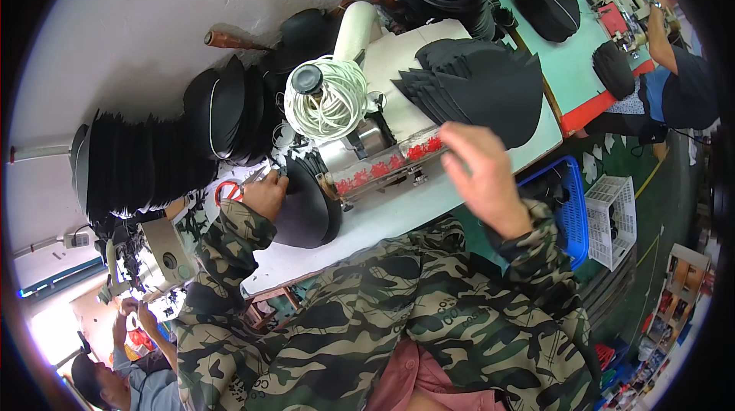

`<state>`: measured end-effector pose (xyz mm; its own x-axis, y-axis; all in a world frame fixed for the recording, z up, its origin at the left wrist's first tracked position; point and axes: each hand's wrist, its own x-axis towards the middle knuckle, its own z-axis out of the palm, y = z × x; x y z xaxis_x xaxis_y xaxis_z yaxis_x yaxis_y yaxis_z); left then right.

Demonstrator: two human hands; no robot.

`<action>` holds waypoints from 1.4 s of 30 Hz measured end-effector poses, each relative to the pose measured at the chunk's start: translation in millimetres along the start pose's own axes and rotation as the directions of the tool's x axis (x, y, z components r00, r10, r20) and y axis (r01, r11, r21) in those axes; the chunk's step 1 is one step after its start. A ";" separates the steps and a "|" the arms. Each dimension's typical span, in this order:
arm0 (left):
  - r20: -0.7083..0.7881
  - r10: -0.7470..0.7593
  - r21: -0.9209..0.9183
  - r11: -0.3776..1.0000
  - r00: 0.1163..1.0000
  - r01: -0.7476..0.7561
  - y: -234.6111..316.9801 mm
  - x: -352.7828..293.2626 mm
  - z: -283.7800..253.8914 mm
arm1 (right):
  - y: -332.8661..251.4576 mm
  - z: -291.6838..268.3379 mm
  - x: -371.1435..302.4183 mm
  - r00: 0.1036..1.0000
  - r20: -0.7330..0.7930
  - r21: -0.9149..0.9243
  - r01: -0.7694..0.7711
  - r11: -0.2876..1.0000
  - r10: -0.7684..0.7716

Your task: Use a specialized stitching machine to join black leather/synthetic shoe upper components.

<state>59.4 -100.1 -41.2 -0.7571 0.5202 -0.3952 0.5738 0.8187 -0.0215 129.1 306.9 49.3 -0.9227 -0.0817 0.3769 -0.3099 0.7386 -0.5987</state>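
Camouflage-patterned cloth jacket (pixel 360 288) fills the bottom of the frame, closest to the camera, worn over a pink collared shirt (pixel 398 376). At the lower left of the frame a co-worker in a grey-blue top (pixel 149 388) has both arms raised. Above, a long row of black flat pieces (pixel 134 166) stands packed by the wall, beside a black bundle tied with white cord (pixel 230 109). Left of centre, my left hand (pixel 264 195) is at the left edge of a rounded stack of black pieces (pixel 306 216) on the white desk (pixel 367 235); I cannot tell whether its curled fingers grip anything. A white cord coil (pixel 348 105) sits on the cream sewing machine (pixel 398 59) at upper centre. My right hand (pixel 486 177), slightly blurred, is raised with fingers spread from the thumb, well apart from my left, below fanned black pieces (pixel 490 97). Farther right are a blue plastic basket (pixel 579 220) and a white plastic crate (pixel 624 220).
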 end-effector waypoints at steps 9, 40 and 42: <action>0.096 0.467 -0.606 0.728 0.879 -0.321 76.9 -5.5 -110.5 | -10.1 40.0 -27.3 0.743 0.615 0.575 -0.193 0.795 -0.264; -0.257 0.185 -0.824 0.470 0.949 -0.315 101.2 48.3 -84.1 | -4.3 32.9 -10.9 0.928 0.285 0.455 -0.350 0.819 0.238; 0.138 0.199 -0.957 0.280 0.970 0.079 96.5 32.3 -91.1 | -4.4 13.7 -12.3 0.935 0.187 0.410 -0.352 0.841 0.300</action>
<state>62.0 17.9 27.7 -0.5772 0.6340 -0.5147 -0.1978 0.5030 0.8413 138.7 295.6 37.6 -0.9990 0.0199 0.0407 -0.0302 0.3755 -0.9263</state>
